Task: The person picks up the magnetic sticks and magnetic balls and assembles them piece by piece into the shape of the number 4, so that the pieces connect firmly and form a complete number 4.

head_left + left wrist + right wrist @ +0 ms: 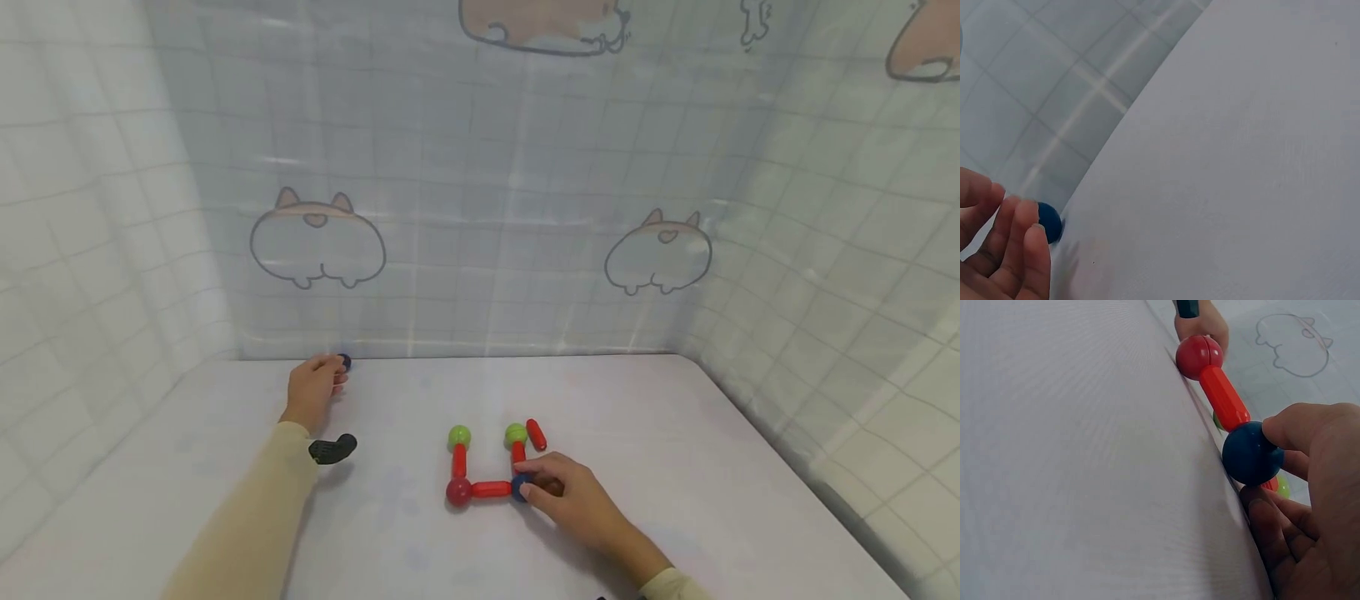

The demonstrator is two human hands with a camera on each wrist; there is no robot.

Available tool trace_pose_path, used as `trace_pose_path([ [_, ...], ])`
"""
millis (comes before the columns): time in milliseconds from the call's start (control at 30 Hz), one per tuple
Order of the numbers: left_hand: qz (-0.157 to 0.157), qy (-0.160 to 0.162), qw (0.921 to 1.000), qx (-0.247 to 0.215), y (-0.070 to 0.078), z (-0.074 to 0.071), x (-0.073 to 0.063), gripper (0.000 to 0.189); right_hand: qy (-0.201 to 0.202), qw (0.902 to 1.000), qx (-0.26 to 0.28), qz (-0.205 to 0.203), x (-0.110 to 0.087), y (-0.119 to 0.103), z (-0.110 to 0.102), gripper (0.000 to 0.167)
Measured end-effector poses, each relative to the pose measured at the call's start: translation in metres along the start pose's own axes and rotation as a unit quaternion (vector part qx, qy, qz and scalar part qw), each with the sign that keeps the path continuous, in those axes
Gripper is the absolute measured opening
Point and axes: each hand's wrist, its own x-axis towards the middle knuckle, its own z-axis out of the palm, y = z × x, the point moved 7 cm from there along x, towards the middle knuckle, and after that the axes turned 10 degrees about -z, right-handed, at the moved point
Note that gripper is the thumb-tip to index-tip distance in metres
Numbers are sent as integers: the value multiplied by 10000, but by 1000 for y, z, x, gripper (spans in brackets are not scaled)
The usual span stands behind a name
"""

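Note:
At the table's far left edge, my left hand (315, 385) has its fingertips against a dark blue ball (346, 362). In the left wrist view, the loosely bent fingers cover part of this ball (1051, 222), and the thumb lies apart from it. My right hand (573, 498) pinches another blue ball (1251, 454) between thumb and fingers. This ball is a corner of a U-shaped frame of magnetic balls and rods. A red rod (491, 489) joins it to a red ball (459, 492). Two more red rods run to green balls (460, 437) at the far ends.
A loose red rod (536, 435) lies right of the far right green ball (516, 433). A dark strap-like piece (333, 449) sticks out from the left sleeve. Tile-patterned sheeting (480, 317) with cartoon prints rises behind the white table (390, 550).

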Motion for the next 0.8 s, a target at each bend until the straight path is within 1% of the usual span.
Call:
trace_pose_path([
  [100, -130, 45, 9999, -98, -2, -2, 4, 43, -7, 10000, 4, 23, 0, -1, 0, 33],
  [400, -258, 55, 9996, -78, -5, 2, 11, 42, -19, 10000, -9, 97, 1, -1, -3, 34],
  [533, -219, 67, 9997, -108, -3, 3, 14, 43, -2, 9999, -70, 84, 3, -1, -5, 34],
  [667, -112, 351, 9993, 116, -1, -1, 16, 41, -9, 9999, -47, 141, 5, 0, -4, 34],
  [800, 38, 719, 9958, 563, 1, -4, 20, 41, -11, 9998, 11, 184, 6, -1, -3, 34],
])
